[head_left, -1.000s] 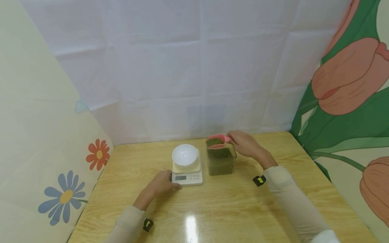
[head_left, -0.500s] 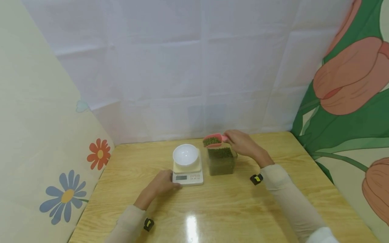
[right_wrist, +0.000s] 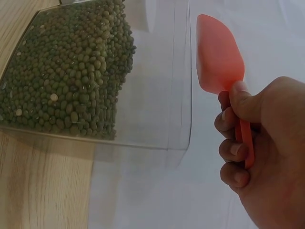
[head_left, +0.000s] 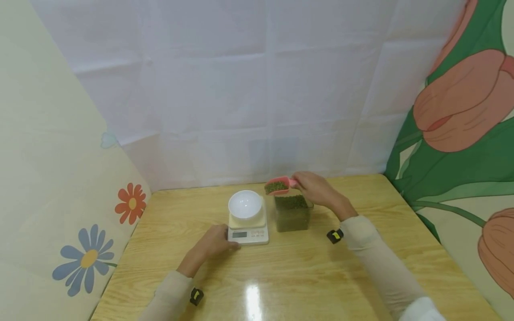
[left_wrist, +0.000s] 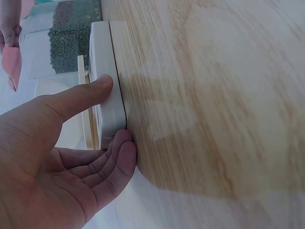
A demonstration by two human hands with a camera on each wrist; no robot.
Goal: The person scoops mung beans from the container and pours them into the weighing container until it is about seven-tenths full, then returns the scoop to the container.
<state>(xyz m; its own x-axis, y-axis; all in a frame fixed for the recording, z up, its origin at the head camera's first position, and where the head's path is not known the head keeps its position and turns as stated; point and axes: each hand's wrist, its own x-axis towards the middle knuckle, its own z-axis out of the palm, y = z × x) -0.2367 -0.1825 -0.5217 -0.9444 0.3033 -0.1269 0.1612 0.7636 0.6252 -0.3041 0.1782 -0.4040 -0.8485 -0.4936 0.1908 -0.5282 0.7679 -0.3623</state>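
Note:
My right hand [head_left: 314, 187] grips the handle of a pink scoop [right_wrist: 220, 55], its fingers curled round it. Green mung beans [head_left: 275, 187] fill the scoop, raised over the back left of a clear container [head_left: 292, 223]. Inside that container lie more mung beans [right_wrist: 71, 71]. To its left, a white kitchen scale [head_left: 259, 239] with a cream platform bears a white bowl [head_left: 245, 205], whose visible inside holds no beans. With thumb on the front edge and bent fingers at the left side, my left hand [left_wrist: 52, 148] holds the scale's corner.
Everything stands on a wooden table [head_left: 281, 285], near its back edge. Behind rises a white cloth backdrop [head_left: 209, 111]. Flower-patterned panels [head_left: 453, 178] flank the table on both sides.
The right hand has moved the loaded scoop leftward, from above the container towards the bowl. The left hand and the scale have stayed in place.

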